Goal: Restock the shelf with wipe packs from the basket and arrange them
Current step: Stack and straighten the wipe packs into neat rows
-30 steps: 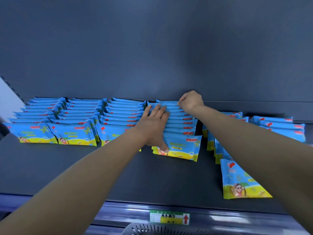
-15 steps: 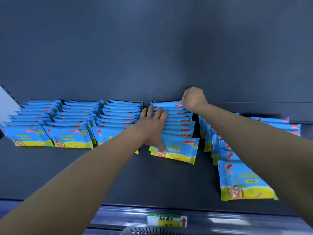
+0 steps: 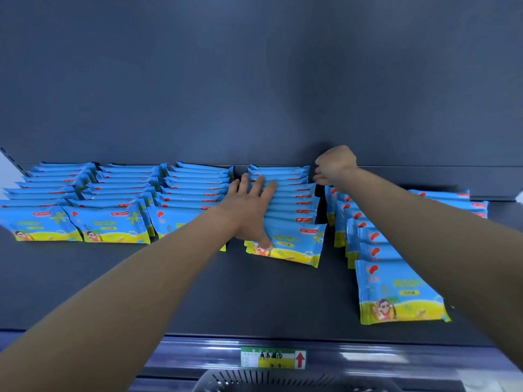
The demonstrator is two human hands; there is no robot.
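While both hands square up one row of wipe packs (image 3: 294,210), the shelf (image 3: 254,292) already carries several rows.
Left hand (image 3: 249,210) lies flat on the row's tops, fingers (image 3: 258,185) straight and spread, thumb against the front pack. Right hand (image 3: 335,165) sits at the row's rear right corner, fingers curled; whether they pinch a pack I cannot tell. The packs look light, soft and slick-filmed, likely to slide or slump, so pressing the broad faces or gripping the sealed side edges seems safest. The basket (image 3: 283,381) rim shows below.

Dim bluish light, soft focus, wide-angle bending at edges
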